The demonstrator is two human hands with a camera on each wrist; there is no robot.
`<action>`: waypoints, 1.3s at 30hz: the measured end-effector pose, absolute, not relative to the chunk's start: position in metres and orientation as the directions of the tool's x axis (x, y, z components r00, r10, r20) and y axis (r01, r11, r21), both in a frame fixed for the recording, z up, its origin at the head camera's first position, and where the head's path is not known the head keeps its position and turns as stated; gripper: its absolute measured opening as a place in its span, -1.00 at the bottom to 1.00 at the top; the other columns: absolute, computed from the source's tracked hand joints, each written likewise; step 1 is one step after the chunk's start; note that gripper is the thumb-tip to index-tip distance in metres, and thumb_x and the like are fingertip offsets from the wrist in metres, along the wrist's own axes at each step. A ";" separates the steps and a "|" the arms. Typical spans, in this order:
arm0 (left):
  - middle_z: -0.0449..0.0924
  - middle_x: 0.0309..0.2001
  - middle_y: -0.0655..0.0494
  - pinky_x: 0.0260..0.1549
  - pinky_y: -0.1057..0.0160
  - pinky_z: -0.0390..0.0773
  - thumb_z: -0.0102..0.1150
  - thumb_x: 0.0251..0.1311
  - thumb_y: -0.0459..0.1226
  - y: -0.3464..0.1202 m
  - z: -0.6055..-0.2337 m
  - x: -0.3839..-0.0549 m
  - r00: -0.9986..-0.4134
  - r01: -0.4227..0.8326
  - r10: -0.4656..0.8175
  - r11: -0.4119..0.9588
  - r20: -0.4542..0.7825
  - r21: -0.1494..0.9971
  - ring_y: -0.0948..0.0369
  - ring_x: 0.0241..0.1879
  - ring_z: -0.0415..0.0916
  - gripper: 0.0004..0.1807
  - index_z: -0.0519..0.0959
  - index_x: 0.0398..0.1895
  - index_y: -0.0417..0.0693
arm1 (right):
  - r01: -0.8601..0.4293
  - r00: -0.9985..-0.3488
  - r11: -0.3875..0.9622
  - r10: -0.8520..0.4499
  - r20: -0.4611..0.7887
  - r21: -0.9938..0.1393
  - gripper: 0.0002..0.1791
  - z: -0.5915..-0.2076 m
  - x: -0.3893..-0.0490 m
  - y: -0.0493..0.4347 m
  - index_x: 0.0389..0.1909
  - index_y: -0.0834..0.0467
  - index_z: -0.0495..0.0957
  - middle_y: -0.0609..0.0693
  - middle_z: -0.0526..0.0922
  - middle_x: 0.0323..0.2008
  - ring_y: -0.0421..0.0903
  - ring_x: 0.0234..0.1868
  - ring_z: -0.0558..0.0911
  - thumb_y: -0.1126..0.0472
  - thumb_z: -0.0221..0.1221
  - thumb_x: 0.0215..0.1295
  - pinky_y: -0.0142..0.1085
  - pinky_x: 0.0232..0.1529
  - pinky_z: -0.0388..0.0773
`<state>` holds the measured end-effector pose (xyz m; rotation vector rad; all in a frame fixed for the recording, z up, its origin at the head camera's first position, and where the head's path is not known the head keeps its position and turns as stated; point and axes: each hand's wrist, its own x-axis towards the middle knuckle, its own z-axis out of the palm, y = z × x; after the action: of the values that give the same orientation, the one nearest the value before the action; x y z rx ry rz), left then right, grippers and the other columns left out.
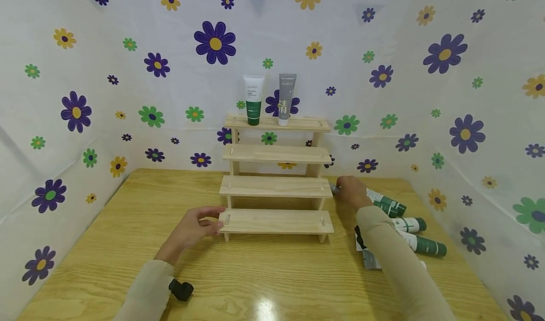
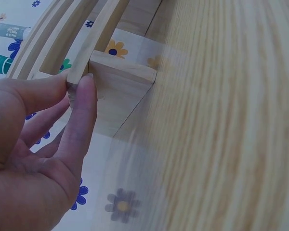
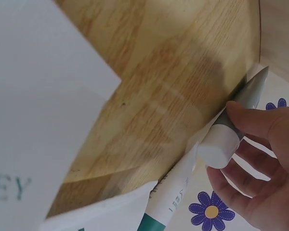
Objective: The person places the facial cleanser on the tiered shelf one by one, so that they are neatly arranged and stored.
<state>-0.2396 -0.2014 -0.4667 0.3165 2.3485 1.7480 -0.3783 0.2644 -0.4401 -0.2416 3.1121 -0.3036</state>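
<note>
A wooden four-step display stand [image 1: 276, 221] stands in the middle of the table in the head view. My left hand [image 1: 193, 226] pinches the left end of its lowest step between thumb and fingers, as the left wrist view [image 2: 48, 130] confirms. To the right of the stand, my right hand [image 1: 353, 191] grips a grey squeeze tube [image 3: 250, 94] with a white cap, low over the table. On the top step, a white-and-green squeeze tube [image 1: 253, 99] and another grey tube [image 1: 286, 96] stand upright on their caps.
Several white-and-green tubes [image 1: 430, 246] lie on the table [image 1: 238, 278] at the right, partly hidden by my right forearm. One [image 3: 166, 197] lies close to the gripped tube in the right wrist view. Flower-printed sheeting [image 1: 272, 28] encloses the table's back and sides.
</note>
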 end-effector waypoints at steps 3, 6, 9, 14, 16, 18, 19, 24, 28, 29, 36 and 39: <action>0.49 0.33 -0.30 -0.06 0.18 0.78 0.27 0.40 -0.31 -0.202 -0.467 -0.240 -0.957 0.054 0.288 0.281 -0.031 0.958 0.11 -0.02 0.71 -0.45 0.45 0.43 -0.19 | -0.165 -0.986 0.967 -0.161 0.036 -0.192 -0.72 -0.441 -0.377 0.266 -0.07 0.37 0.69 0.27 0.76 -0.15 0.12 -0.21 0.68 0.23 0.29 0.34 0.04 -0.10 0.66; 0.49 0.33 -0.30 -0.06 0.18 0.78 0.27 0.40 -0.30 -0.202 -0.467 -0.241 -0.957 0.055 0.288 0.285 -0.031 0.957 0.12 -0.03 0.71 -0.45 0.45 0.43 -0.19 | -0.173 -0.985 0.965 -0.167 0.050 -0.196 -0.65 -0.438 -0.376 0.268 -0.06 0.39 0.69 0.31 0.76 -0.11 0.17 -0.18 0.71 0.15 0.25 0.41 0.07 -0.09 0.67; 0.50 0.32 -0.28 -0.06 0.18 0.78 0.28 0.40 -0.30 -0.202 -0.468 -0.241 -0.959 0.049 0.279 0.293 -0.036 0.955 0.13 -0.04 0.71 -0.46 0.47 0.42 -0.15 | -0.160 -0.987 0.964 -0.158 0.029 -0.212 -0.63 -0.432 -0.375 0.270 -0.02 0.41 0.68 0.35 0.74 -0.06 0.22 -0.13 0.72 0.14 0.23 0.43 0.10 -0.03 0.67; 0.52 0.31 -0.23 -0.07 0.21 0.78 0.29 0.38 -0.31 -0.201 -0.470 -0.243 -0.965 0.035 0.259 0.305 -0.047 0.952 0.14 -0.06 0.71 -0.47 0.49 0.40 -0.11 | -0.141 -0.990 0.964 -0.143 0.004 -0.224 -0.68 -0.425 -0.375 0.273 0.05 0.40 0.65 0.39 0.70 0.04 0.31 0.00 0.69 0.33 0.23 0.34 0.15 0.05 0.67; 0.51 0.32 -0.25 -0.08 0.22 0.78 0.29 0.39 -0.32 -0.201 -0.470 -0.243 -0.965 0.039 0.260 0.307 -0.044 0.951 0.15 -0.06 0.72 -0.47 0.49 0.41 -0.13 | -0.136 -0.990 0.964 -0.138 0.006 -0.227 -0.67 -0.423 -0.376 0.275 0.06 0.40 0.65 0.38 0.70 0.05 0.32 0.01 0.69 0.37 0.23 0.30 0.15 0.04 0.68; 0.52 0.32 -0.25 -0.08 0.21 0.78 0.29 0.38 -0.33 -0.201 -0.469 -0.242 -0.966 0.035 0.254 0.304 -0.045 0.952 0.16 -0.07 0.72 -0.47 0.50 0.40 -0.13 | -0.132 -0.991 0.963 -0.133 0.010 -0.237 -0.66 -0.422 -0.376 0.276 0.06 0.40 0.65 0.38 0.69 0.06 0.31 0.03 0.68 0.37 0.23 0.28 0.15 0.07 0.67; 0.51 0.32 -0.26 -0.08 0.21 0.78 0.28 0.39 -0.33 -0.201 -0.469 -0.242 -0.965 0.039 0.259 0.304 -0.043 0.952 0.17 -0.07 0.72 -0.47 0.49 0.40 -0.14 | -0.132 -0.991 0.960 -0.133 0.012 -0.245 -0.65 -0.422 -0.377 0.277 0.07 0.40 0.65 0.38 0.69 0.06 0.32 0.03 0.68 0.37 0.23 0.28 0.15 0.07 0.67; 0.49 0.33 -0.29 -0.07 0.18 0.78 0.28 0.39 -0.32 -0.200 -0.466 -0.241 -0.961 0.048 0.273 0.297 -0.037 0.954 0.16 -0.05 0.71 -0.46 0.47 0.41 -0.17 | -0.141 -0.989 0.936 -0.145 0.012 -0.321 -0.63 -0.419 -0.377 0.282 0.09 0.46 0.60 0.43 0.68 0.08 0.36 0.07 0.67 0.37 0.21 0.30 0.18 0.13 0.64; 0.49 0.32 -0.29 -0.06 0.17 0.78 0.28 0.40 -0.32 -0.201 -0.465 -0.241 -0.960 0.056 0.277 0.296 -0.029 0.953 0.14 -0.05 0.71 -0.46 0.47 0.41 -0.19 | -0.148 -0.987 0.909 -0.158 0.007 -0.389 -0.60 -0.413 -0.374 0.287 0.13 0.51 0.56 0.48 0.68 0.04 0.39 0.07 0.68 0.38 0.19 0.32 0.21 0.14 0.63; 0.49 0.32 -0.29 -0.06 0.18 0.78 0.28 0.40 -0.31 -0.201 -0.465 -0.241 -0.960 0.059 0.279 0.298 -0.028 0.953 0.15 -0.05 0.71 -0.46 0.47 0.41 -0.19 | -0.144 -0.988 0.903 -0.155 0.006 -0.406 -0.59 -0.412 -0.373 0.288 0.14 0.51 0.55 0.48 0.68 0.03 0.39 0.07 0.68 0.37 0.19 0.31 0.21 0.15 0.63; 0.49 0.33 -0.30 -0.07 0.19 0.78 0.29 0.39 -0.29 -0.202 -0.469 -0.240 -0.958 0.065 0.285 0.300 -0.025 0.952 0.15 -0.06 0.72 -0.45 0.47 0.42 -0.18 | -0.079 -0.994 0.850 -0.105 -0.021 -0.521 -0.50 -0.406 -0.371 0.294 0.22 0.51 0.48 0.47 0.65 0.12 0.34 0.07 0.68 0.31 0.19 0.34 -0.05 -0.06 0.75; 0.47 0.34 -0.31 -0.07 0.20 0.78 0.29 0.39 -0.29 -0.202 -0.469 -0.240 -0.957 0.066 0.289 0.296 -0.024 0.953 0.15 -0.06 0.72 -0.45 0.47 0.42 -0.18 | -0.048 -0.996 0.821 -0.084 -0.038 -0.569 -0.49 -0.403 -0.370 0.296 0.25 0.51 0.46 0.48 0.61 0.17 0.34 0.10 0.65 0.30 0.20 0.38 -0.12 -0.10 0.75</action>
<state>-0.2403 -0.2024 -0.4690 0.3291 2.3680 1.7273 -0.3697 0.2961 -0.4030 -0.1069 2.9391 -0.9156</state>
